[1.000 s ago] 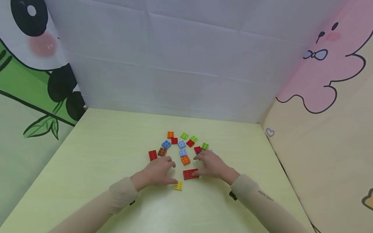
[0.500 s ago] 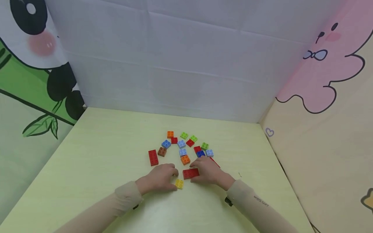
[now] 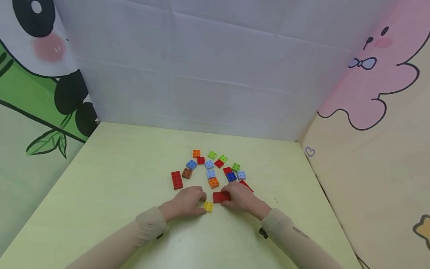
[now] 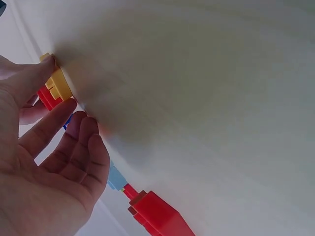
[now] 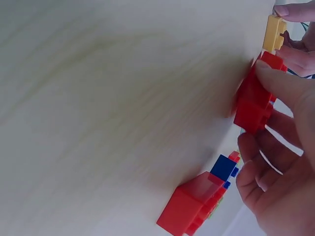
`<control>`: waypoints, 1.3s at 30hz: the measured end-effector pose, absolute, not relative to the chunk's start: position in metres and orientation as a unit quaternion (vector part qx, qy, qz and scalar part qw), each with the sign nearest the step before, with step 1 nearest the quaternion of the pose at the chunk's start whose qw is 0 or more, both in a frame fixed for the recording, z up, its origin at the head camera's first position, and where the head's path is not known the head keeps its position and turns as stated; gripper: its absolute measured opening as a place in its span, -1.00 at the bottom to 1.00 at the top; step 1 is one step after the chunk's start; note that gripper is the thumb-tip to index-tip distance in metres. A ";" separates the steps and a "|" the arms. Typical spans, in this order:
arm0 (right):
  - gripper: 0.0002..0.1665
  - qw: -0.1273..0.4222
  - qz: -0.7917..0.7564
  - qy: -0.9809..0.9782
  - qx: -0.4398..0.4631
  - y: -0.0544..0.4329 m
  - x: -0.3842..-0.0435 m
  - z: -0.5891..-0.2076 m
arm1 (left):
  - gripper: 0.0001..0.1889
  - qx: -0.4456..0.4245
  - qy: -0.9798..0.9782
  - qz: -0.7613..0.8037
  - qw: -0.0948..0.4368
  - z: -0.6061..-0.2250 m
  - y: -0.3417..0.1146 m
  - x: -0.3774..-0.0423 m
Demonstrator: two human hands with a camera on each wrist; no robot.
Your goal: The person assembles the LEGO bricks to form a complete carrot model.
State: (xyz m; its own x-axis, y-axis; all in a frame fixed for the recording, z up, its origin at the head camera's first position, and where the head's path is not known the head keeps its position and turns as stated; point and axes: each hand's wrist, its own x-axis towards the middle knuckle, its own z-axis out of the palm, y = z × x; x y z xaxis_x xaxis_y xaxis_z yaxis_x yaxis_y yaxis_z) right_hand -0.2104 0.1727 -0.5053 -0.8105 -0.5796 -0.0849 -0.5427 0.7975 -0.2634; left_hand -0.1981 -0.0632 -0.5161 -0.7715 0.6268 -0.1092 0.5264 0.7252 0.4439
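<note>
My left hand point(image 3: 186, 202) pinches a small yellow toy brick point(image 3: 208, 206) between thumb and forefinger. In the left wrist view the thumb lies at one end of that yellow brick point(image 4: 60, 83) and the forefinger at the other, while the remaining fingers curl loosely. Just to the right, my right hand point(image 3: 242, 198) grips a long red brick point(image 3: 220, 197) by its right part, thumb on the near side and fingers beyond. The right wrist view shows this red brick point(image 5: 253, 98) low at the tabletop, its end right beside the yellow one, studs facing up.
Beyond the hands, several bricks lie scattered, among them an orange one point(image 3: 213, 182), a brown one point(image 3: 187, 173) and a dark blue one point(image 3: 231, 177). Another long red brick point(image 3: 177, 180) lies left. A further red one point(image 3: 246, 185) is partly hidden behind the right hand. A pale wall point(image 3: 201, 74) closes the back.
The left hand has closed on the yellow brick and shifted it slightly right and away from me. My right hand has taken hold of the long red brick, which now sits nearer the yellow one.
</note>
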 end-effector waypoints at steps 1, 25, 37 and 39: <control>-0.52 0.077 -0.115 0.946 -0.292 0.173 -0.210 -0.505 | -0.66 0.312 0.921 0.199 0.126 -0.516 -0.063 -0.198; -0.56 0.073 -0.147 0.944 -0.286 0.167 -0.205 -0.494 | -0.63 0.292 0.912 0.253 0.137 -0.525 -0.049 -0.214; -0.57 0.077 -0.176 0.931 -0.309 0.164 -0.200 -0.494 | -0.65 0.282 0.911 0.262 0.150 -0.521 -0.047 -0.219; -0.58 0.074 -0.181 0.929 -0.314 0.162 -0.197 -0.497 | -0.66 0.283 0.910 0.262 0.152 -0.522 -0.047 -0.217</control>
